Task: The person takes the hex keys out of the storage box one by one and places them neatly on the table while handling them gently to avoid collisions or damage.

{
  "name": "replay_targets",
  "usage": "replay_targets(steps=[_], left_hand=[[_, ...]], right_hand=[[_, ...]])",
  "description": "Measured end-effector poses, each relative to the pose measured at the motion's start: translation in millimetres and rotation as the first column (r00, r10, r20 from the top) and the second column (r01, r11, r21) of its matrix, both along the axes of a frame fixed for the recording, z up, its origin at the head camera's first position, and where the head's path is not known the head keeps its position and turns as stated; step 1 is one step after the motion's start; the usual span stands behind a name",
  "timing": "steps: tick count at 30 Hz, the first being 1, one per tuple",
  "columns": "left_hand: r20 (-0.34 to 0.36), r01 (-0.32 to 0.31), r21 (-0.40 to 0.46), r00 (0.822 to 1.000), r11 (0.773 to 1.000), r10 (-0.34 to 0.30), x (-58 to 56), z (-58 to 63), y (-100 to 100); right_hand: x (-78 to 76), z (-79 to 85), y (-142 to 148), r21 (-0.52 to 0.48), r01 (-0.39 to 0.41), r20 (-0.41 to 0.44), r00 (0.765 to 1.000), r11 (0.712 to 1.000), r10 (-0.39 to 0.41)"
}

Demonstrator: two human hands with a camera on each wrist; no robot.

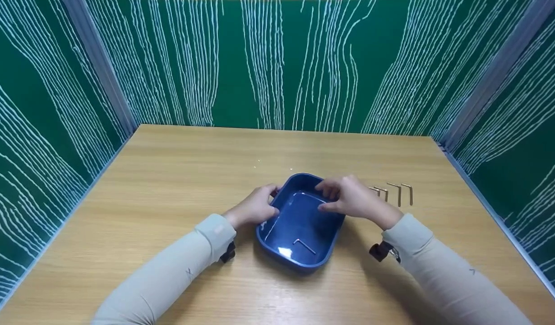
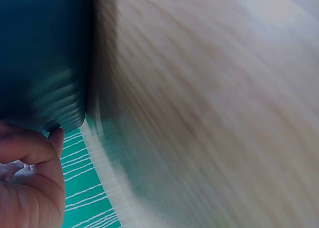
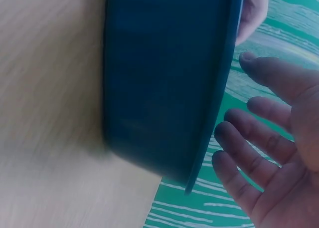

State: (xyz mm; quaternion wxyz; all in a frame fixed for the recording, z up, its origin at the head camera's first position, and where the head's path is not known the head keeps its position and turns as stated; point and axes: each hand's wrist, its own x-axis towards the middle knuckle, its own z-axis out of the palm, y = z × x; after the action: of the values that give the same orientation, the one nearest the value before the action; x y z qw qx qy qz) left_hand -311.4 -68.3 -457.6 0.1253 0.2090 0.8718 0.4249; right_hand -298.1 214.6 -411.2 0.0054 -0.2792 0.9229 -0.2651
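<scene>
A deep blue plastic tub with rounded corners sits on the table in the head view. Inside it, toward the near end, lies one L-shaped hex key. My left hand grips the tub's left side, thumb over the rim and fingers along the outer wall. In the left wrist view, the curled left fingers meet the ribbed outer wall. My right hand hovers over the far right rim. Its fingers are loosely spread in the right wrist view, with nothing between them and the thumb.
Several more hex keys lie in a loose row on the wooden table, right of the tub and beyond the right forearm. Green panels with white lines enclose the table's back and sides. A few tiny white specks lie behind the tub.
</scene>
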Motion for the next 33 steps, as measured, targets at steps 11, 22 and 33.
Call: replay_targets(steps=[11, 22, 33], left_hand=[[-0.009, 0.004, 0.008, 1.0, 1.0, -0.004, 0.1, 2.0, -0.7], [0.012, 0.002, -0.001, 1.0, 1.0, -0.002, -1.0, 0.5, -0.6], [0.01, 0.002, 0.0, 1.0, 1.0, -0.002, -0.7, 0.2, -0.7]], right_hand=[[9.6, -6.5, -19.8, 0.097, -0.134, 0.043, 0.991, 0.986, 0.13], [17.5, -16.3, -40.8, 0.194, -0.191, 0.056, 0.982, 0.962, 0.183], [19.8, -24.9, -57.3, 0.216, -0.284, 0.11, 0.958, 0.934, 0.265]])
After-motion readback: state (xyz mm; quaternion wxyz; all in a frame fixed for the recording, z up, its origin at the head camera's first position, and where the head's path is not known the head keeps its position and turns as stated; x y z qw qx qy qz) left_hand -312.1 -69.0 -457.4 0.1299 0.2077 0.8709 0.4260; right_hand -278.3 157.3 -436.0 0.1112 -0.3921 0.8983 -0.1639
